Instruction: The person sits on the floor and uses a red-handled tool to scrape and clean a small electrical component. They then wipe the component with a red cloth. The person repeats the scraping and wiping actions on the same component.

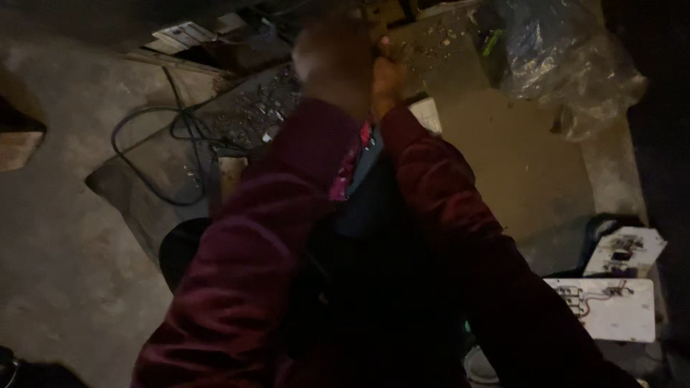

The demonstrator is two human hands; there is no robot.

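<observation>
Small object, too blurred to identify, sits between both raised hands: left hand (pixel 338 61) and right hand (pixel 388 75) meet; either grip unreadable. Progress can't be judged; cables (pixel 169 133) lie left.

L hand (pixel 338 57) blurred, raised | R hand (pixel 388 79) beside it | cables (pixel 180 129) on floor (pixel 72 237)

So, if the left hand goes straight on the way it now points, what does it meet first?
Probably the dusty board littered with small debris just beyond the blurred left hand, which points up-frame beside the right hand. Depth is unclear.
</observation>
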